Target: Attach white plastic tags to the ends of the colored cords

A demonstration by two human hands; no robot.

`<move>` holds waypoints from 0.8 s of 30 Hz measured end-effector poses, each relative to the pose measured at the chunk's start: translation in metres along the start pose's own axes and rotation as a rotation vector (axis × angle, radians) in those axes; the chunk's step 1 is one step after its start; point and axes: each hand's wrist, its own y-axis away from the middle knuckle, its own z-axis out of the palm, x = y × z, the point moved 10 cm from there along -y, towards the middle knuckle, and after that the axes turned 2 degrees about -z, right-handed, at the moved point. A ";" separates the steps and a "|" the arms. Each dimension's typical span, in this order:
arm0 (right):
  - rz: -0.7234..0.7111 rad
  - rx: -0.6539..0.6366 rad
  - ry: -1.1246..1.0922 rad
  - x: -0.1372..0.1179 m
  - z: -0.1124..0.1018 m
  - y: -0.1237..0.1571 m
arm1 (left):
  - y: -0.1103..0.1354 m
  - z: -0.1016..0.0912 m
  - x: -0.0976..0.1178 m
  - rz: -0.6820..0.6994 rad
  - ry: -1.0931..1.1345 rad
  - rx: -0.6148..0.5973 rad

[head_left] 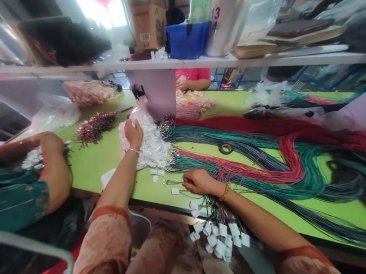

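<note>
My left hand (134,134) lies on a clear plastic bag (142,110) with many small white plastic connectors (154,145). Its thumb and fingers look apart; the fingertips are partly lost against the bag. Lower right of it, my right hand (200,181) is closed in a pinch on a few thin dark wires (175,182), whose metal terminal ends point left. A white connector (175,191) on a wire sits just below these ends. Under my right wrist, wires with white connectors (220,238) on their ends hang over the table edge. Loose connectors (155,178) lie between my hands.
Long bundles of red wires (232,125), green wires (311,178) and dark wires (253,153) cover the right side. A roll of black tape (225,149) lies among them. A co-worker's arm (55,162) rests at left. A shelf (103,68) with a blue bin (189,40) spans the back.
</note>
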 end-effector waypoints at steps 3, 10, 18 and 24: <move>-0.029 -0.038 -0.040 0.001 0.000 0.008 | 0.004 -0.012 0.003 0.013 -0.006 0.071; -0.096 0.090 -0.079 -0.008 -0.009 0.000 | 0.058 -0.058 0.068 0.289 0.250 -0.024; -0.048 0.126 0.047 -0.013 0.007 -0.010 | 0.198 -0.021 0.054 0.385 -0.018 -1.330; -0.030 0.175 0.155 -0.013 0.008 -0.006 | 0.211 -0.016 0.027 0.424 -0.241 -1.137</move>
